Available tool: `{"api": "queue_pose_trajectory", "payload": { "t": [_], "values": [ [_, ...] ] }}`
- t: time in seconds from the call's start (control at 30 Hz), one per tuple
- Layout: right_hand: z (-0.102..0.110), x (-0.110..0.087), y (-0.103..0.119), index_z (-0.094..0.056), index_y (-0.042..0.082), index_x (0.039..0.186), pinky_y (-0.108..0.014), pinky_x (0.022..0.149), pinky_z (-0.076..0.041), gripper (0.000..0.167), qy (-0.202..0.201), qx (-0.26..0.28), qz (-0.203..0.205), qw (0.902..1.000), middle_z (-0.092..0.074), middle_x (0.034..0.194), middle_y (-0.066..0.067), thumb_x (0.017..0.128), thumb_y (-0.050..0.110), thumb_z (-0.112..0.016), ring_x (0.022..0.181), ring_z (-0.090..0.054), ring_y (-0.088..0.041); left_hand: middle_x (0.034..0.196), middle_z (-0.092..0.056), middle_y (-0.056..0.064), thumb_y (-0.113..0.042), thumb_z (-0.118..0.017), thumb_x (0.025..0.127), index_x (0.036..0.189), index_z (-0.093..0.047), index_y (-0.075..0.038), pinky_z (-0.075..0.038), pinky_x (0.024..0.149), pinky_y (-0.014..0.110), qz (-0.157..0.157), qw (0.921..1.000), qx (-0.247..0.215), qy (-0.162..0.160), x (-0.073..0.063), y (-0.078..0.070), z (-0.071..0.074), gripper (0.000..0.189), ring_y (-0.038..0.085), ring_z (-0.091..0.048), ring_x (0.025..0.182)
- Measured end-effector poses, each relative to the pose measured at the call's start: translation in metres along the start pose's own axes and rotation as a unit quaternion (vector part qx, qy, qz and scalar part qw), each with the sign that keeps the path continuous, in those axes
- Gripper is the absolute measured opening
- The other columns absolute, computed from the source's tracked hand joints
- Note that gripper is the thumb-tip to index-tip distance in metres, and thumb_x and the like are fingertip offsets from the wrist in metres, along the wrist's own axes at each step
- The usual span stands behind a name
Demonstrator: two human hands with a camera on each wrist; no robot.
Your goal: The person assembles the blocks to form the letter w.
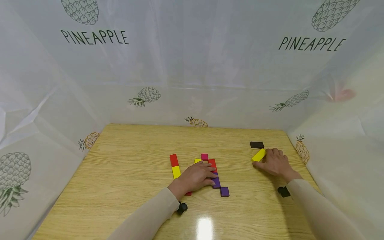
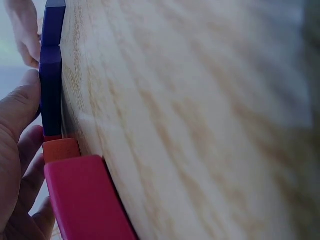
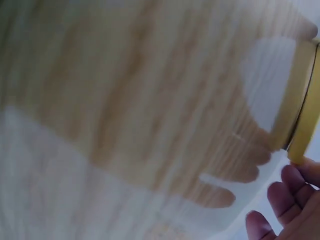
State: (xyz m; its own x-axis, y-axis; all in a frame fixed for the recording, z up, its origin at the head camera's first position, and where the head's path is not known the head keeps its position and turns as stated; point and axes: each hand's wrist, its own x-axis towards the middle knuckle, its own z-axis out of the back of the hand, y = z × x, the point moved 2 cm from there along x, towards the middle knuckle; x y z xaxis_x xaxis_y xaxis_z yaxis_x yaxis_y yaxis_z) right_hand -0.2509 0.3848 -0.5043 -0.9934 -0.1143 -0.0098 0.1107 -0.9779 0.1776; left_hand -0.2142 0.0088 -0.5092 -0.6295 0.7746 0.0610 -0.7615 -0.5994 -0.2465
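Observation:
In the head view my left hand (image 1: pixel 195 178) lies over a group of coloured blocks, fingers spread across a red block (image 1: pixel 212 164) and a purple block (image 1: pixel 216 182). Its thumb touches the purple block (image 2: pixel 51 95) in the left wrist view, and a pink block (image 2: pixel 87 197) sits closer to that camera. Just below the purple block is a smaller purple block (image 1: pixel 224 191). At the right, my right hand (image 1: pixel 275 162) pinches a yellow block (image 1: pixel 258 155) between thumb and fingers, at or just above the table. The left palm hides part of the group.
A slanting row at the left has a red block (image 1: pixel 174 160) and a yellow block (image 1: pixel 176 172). Behind the right hand lies a black block (image 1: pixel 256 145). White pineapple-print sheeting (image 1: pixel 192 66) encloses the wooden table (image 1: pixel 135 143) at the back and sides.

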Motion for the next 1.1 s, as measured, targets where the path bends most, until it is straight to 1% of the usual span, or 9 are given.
{"api": "queue_pose_trajectory", "payload": {
  "t": [0.23,0.37,0.57,0.7,0.77,0.87,0.93,1.1],
  "values": [
    [0.001,-0.003,0.004,-0.045,-0.013,0.130,-0.064,0.083,-0.043,0.094,-0.052,-0.009,0.022,0.9983,-0.050,0.119,-0.035,0.089,0.068,-0.071,0.106,-0.050,-0.052,0.153,-0.060,-0.007,-0.046,-0.061,0.106,0.142,-0.070,-0.029,-0.030,0.130,0.042,0.002,1.0000,0.000,0.005,0.000,-0.002,0.000,0.041,0.017,-0.046,0.151],
    [0.001,-0.005,0.006,-0.046,-0.013,0.127,-0.062,0.083,-0.043,0.093,-0.073,-0.028,0.039,0.9962,-0.051,0.118,-0.034,0.087,0.067,-0.073,0.106,-0.050,-0.051,0.154,-0.059,-0.006,-0.045,-0.060,0.107,0.142,-0.070,-0.028,-0.029,0.131,0.042,0.002,1.0000,-0.004,0.007,0.000,-0.003,0.002,0.040,0.017,-0.046,0.152],
    [0.000,-0.007,0.010,-0.049,-0.010,0.119,-0.063,0.083,-0.044,0.088,-0.090,-0.063,0.075,0.9911,-0.053,0.117,-0.033,0.085,0.067,-0.075,0.105,-0.052,-0.052,0.154,-0.059,-0.006,-0.044,-0.060,0.107,0.142,-0.070,-0.027,-0.028,0.131,0.043,0.004,0.9999,-0.009,0.009,0.000,-0.003,0.002,0.040,0.017,-0.045,0.152],
    [0.000,-0.009,0.017,-0.049,-0.009,0.122,-0.060,0.082,-0.043,0.090,-0.095,-0.073,0.093,0.9885,-0.053,0.117,-0.032,0.083,0.068,-0.076,0.106,-0.051,-0.050,0.155,-0.058,-0.006,-0.044,-0.060,0.107,0.142,-0.069,-0.027,-0.028,0.131,0.043,0.004,0.9999,-0.009,0.010,0.000,-0.003,0.002,0.040,0.017,-0.045,0.152],
    [0.001,-0.011,0.021,-0.048,-0.011,0.128,-0.060,0.083,-0.043,0.094,-0.098,-0.074,0.100,0.9874,-0.053,0.119,-0.033,0.083,0.067,-0.076,0.107,-0.051,-0.050,0.155,-0.058,-0.006,-0.044,-0.060,0.107,0.142,-0.070,-0.027,-0.028,0.131,0.043,0.004,0.9999,-0.009,0.010,0.000,-0.003,0.002,0.040,0.017,-0.045,0.152],
    [0.001,-0.015,0.027,-0.049,-0.012,0.132,-0.059,0.082,-0.044,0.097,-0.103,-0.077,0.109,0.9857,-0.053,0.118,-0.032,0.082,0.066,-0.077,0.106,-0.052,-0.049,0.154,-0.059,-0.006,-0.044,-0.060,0.107,0.142,-0.070,-0.028,-0.028,0.131,0.042,0.004,0.9999,-0.008,0.009,0.000,-0.003,0.002,0.040,0.017,-0.045,0.152],
    [0.001,-0.017,0.032,-0.049,-0.012,0.132,-0.057,0.081,-0.044,0.097,-0.107,-0.081,0.117,0.9841,-0.054,0.117,-0.031,0.081,0.065,-0.078,0.103,-0.052,-0.047,0.154,-0.059,-0.006,-0.044,-0.060,0.107,0.142,-0.070,-0.028,-0.028,0.131,0.042,0.003,1.0000,-0.006,0.007,0.000,-0.002,0.002,0.040,0.017,-0.045,0.152],
    [-0.002,-0.024,0.042,-0.052,-0.008,0.128,-0.050,0.075,-0.043,0.092,-0.119,-0.086,0.147,0.9782,-0.057,0.114,-0.026,0.079,0.065,-0.079,0.099,-0.053,-0.041,0.154,-0.059,-0.006,-0.045,-0.060,0.107,0.142,-0.070,-0.028,-0.028,0.131,0.042,0.001,1.0000,-0.004,0.005,0.000,-0.001,0.001,0.040,0.017,-0.045,0.152]
  ]
}}
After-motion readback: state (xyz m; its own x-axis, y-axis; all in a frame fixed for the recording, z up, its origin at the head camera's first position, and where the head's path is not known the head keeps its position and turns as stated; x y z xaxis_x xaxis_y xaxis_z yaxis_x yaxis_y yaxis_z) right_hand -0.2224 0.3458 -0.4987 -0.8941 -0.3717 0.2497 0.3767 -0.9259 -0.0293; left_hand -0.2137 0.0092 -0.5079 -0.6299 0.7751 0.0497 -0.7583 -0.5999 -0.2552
